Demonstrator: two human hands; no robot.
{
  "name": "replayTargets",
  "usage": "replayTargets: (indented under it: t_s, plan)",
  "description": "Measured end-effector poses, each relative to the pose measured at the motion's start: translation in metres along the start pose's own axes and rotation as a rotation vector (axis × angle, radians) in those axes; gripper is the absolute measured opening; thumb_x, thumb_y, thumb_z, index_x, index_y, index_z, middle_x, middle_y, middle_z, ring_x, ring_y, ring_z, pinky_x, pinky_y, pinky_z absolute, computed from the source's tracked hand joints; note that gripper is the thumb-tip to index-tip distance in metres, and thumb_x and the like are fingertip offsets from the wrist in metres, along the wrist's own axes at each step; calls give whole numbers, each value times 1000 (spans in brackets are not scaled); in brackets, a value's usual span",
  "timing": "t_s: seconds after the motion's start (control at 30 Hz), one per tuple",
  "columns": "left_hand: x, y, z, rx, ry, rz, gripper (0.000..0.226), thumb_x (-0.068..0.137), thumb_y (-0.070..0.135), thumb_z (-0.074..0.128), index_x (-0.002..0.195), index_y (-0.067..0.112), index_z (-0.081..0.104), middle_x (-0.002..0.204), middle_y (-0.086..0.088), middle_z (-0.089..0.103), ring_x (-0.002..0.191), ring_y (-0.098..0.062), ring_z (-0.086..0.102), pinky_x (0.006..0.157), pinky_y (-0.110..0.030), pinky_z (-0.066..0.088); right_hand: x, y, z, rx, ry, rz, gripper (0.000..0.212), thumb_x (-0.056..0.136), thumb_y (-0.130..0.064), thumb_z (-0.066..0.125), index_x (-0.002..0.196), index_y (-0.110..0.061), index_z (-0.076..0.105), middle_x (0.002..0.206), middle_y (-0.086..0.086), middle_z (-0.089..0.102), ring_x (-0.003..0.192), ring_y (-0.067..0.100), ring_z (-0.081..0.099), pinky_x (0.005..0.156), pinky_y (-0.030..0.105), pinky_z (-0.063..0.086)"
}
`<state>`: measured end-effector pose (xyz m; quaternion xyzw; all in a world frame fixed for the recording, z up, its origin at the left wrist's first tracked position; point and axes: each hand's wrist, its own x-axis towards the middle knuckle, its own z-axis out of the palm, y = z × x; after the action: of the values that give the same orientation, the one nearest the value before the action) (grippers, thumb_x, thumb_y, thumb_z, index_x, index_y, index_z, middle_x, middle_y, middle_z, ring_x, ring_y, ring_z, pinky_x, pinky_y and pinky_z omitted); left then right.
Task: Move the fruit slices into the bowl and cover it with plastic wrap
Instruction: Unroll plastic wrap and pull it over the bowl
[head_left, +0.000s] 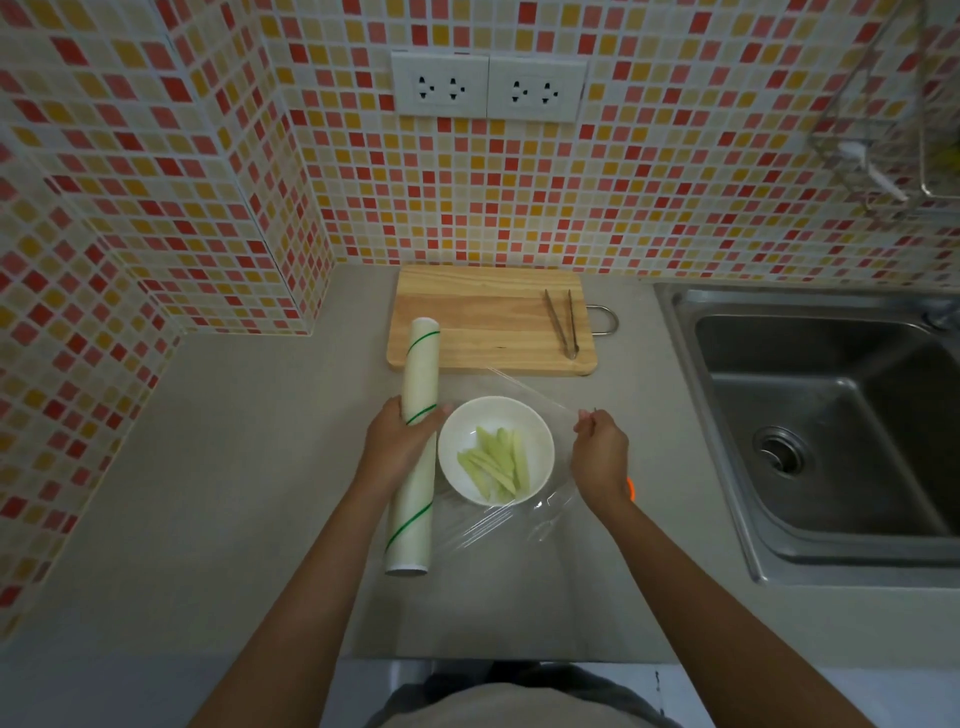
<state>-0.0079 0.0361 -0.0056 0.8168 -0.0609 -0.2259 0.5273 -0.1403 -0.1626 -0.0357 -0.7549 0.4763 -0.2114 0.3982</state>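
A white bowl (496, 410) stands on the grey counter and holds several pale green fruit slices (496, 460). Left of the bowl lies a long roll of plastic wrap (420, 364) with green stripes; my left hand (397, 434) grips it near its middle. A clear sheet of wrap (524, 387) stretches from the roll across the top of the bowl to my right hand (602, 452), whose fingers pinch the sheet's free edge just right of the bowl. The near part of the sheet is wrinkled on the counter.
A wooden cutting board (483, 322) lies behind the bowl with metal tongs (563, 322) on its right side. A steel sink (831, 431) fills the right. A small orange object (630, 488) peeks out behind my right wrist. Tiled walls stand at the back and left.
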Motion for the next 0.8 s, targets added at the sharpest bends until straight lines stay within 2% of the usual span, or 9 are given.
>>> replayTargets:
  t_s: [0.07,0.23,0.33,0.43,0.6,0.67,0.73,0.8]
  plan:
    - [0,-2,0,10,2,1,43,74,42,78,103,19,57,92,5,64,81,-11,62,65,-29,48,-2,2,2,-13,0,2,33,100,-17,39,88,4,60,90,21,68,87,35,62,75,35,44]
    - [2,-7,0,3,-6,17,27,79,29,72,101,16,63,91,-2,67,81,-19,63,67,-31,49,-1,4,1,-16,12,5,32,100,-17,40,89,4,61,90,23,68,86,37,62,70,32,39]
    - [3,-6,-3,-9,-21,56,21,78,28,73,95,18,65,84,2,68,75,-15,63,62,-27,48,-1,4,0,-24,14,8,33,101,-19,39,89,3,61,90,21,68,87,35,63,70,31,40]
    - [4,-9,-7,16,-18,100,28,75,28,77,96,17,61,83,2,67,71,-10,60,61,-25,47,-6,5,2,-61,9,20,34,100,-20,39,90,3,61,93,21,68,89,36,63,74,35,44]
    - [2,-13,-1,-22,-38,127,35,75,26,78,103,33,59,91,12,67,81,-5,64,67,-23,48,-6,7,10,-187,-82,43,33,99,-22,42,90,6,59,94,26,66,90,42,61,71,39,42]
    - [0,-13,3,-44,-41,133,35,75,27,78,103,36,58,93,13,67,83,-3,64,68,-22,48,-6,7,12,-196,-130,33,33,98,-21,44,81,4,58,89,26,66,83,38,60,65,34,36]
    - [-2,-13,4,-64,-34,133,34,75,28,78,98,42,57,93,14,67,83,-2,64,67,-20,47,-4,9,13,-155,-151,44,37,96,-19,46,63,-2,49,78,25,63,70,31,53,62,31,30]
    - [-4,-13,4,-81,-22,130,32,75,29,78,92,46,57,93,15,67,83,-2,64,67,-20,47,0,7,12,-93,-184,117,39,94,-14,46,56,-6,44,63,17,54,65,28,50,60,32,33]
